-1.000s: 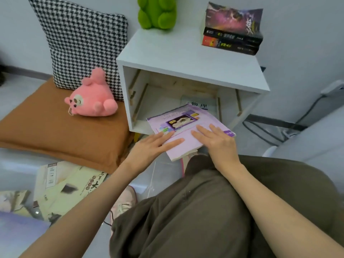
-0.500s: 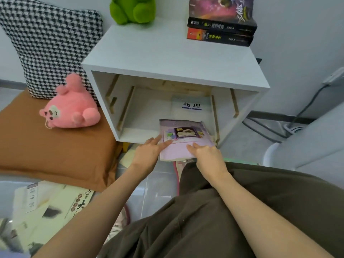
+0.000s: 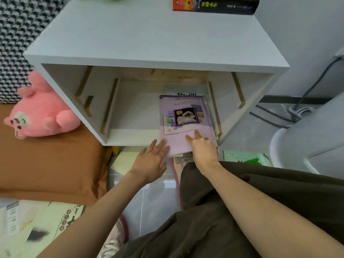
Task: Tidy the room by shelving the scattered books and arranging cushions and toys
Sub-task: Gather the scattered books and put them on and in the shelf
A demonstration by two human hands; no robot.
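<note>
The purple textbook (image 3: 183, 123) is laid flat in the white cabinet's (image 3: 149, 43) bay upon another textbook (image 3: 186, 89), its near edge overhanging the lip. It is pressed by the straight-fingered right hand (image 3: 202, 149) and touched by the outstretched left hand (image 3: 150, 161); nothing is gripped. It is judged light, bendable and slick, best pushed flat at that edge.
</note>
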